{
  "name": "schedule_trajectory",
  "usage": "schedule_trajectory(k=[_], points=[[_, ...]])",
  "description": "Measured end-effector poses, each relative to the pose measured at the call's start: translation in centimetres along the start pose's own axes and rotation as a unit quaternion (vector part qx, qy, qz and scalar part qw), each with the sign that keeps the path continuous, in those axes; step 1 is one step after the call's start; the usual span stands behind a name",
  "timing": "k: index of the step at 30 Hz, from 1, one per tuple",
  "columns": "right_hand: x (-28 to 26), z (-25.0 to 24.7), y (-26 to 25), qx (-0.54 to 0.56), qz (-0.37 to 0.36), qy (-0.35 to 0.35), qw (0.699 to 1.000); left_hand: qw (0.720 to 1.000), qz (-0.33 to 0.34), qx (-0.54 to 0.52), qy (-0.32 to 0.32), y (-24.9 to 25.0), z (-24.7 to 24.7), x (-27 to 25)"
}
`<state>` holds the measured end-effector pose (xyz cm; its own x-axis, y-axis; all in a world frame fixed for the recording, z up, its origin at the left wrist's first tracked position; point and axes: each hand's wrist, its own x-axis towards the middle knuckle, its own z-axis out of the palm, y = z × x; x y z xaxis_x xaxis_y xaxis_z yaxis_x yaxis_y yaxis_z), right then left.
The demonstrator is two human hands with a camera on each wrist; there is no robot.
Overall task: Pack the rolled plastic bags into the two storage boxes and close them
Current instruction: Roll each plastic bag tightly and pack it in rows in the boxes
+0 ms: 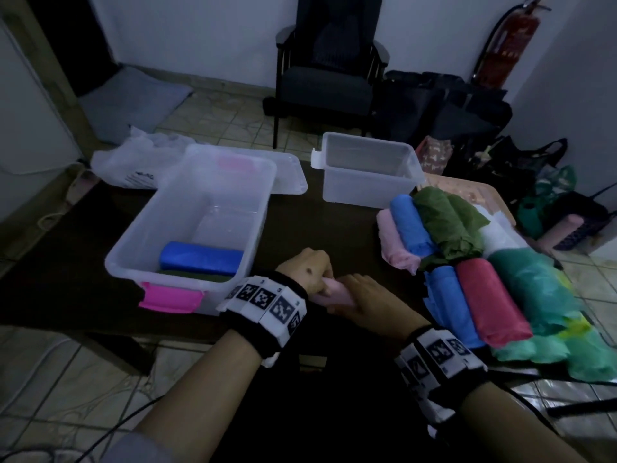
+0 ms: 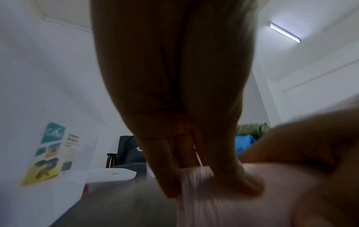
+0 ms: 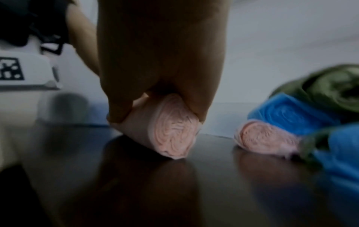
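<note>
Both hands hold one pale pink rolled bag (image 1: 335, 291) low over the dark table (image 1: 320, 225), just right of the near storage box (image 1: 133, 259). My left hand (image 1: 309, 267) pinches its left end (image 2: 196, 181); my right hand (image 1: 364, 295) grips its right end (image 3: 172, 130), whose spiral face shows. The near box, with a pink latch (image 1: 170, 297), is open and holds a blue roll (image 1: 200, 259) on a dark green one. The second box (image 1: 369, 168) stands open and empty at the back. More rolls lie at right: pink (image 1: 397, 248), blue (image 1: 412, 228), olive (image 1: 447, 225), red (image 1: 490, 302), teal (image 1: 541, 292).
A clear lid (image 1: 290, 175) lies behind the near box, and a crumpled white plastic bag (image 1: 133, 162) at the table's back left. A dark chair (image 1: 329, 68), black bags (image 1: 467, 108) and a fire extinguisher (image 1: 507, 41) stand beyond the table. Cables run over the tiled floor.
</note>
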<state>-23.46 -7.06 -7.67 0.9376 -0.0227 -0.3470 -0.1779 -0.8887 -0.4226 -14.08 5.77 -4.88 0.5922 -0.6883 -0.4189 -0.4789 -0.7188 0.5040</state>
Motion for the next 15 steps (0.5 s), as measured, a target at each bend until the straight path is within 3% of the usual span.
schedule_trajectory(k=[2, 6, 10, 12, 15], points=[[0.0, 0.0, -0.1, 0.049, 0.005, 0.009, 0.999, 0.999, -0.010, -0.023, 0.033, 0.7, -1.8, -0.5], [0.5, -0.5, -0.8, 0.146, 0.033, 0.018, 0.989, 0.976, 0.006, -0.114, 0.187, 0.7, -8.9, -2.3], [1.2, -1.6, -2.1, 0.194, 0.043, 0.026, 0.980, 0.932, -0.119, -0.104, 0.327, -3.7, -15.7, -3.4], [1.4, -2.2, -3.1, 0.222, 0.042, 0.028, 0.974, 0.924, -0.185, -0.065, 0.328, -6.4, -17.5, -3.6], [2.1, -3.1, -4.5, 0.255, 0.038, 0.043, 0.965, 0.927, -0.259, -0.022, 0.270, -11.3, -18.1, -3.5]])
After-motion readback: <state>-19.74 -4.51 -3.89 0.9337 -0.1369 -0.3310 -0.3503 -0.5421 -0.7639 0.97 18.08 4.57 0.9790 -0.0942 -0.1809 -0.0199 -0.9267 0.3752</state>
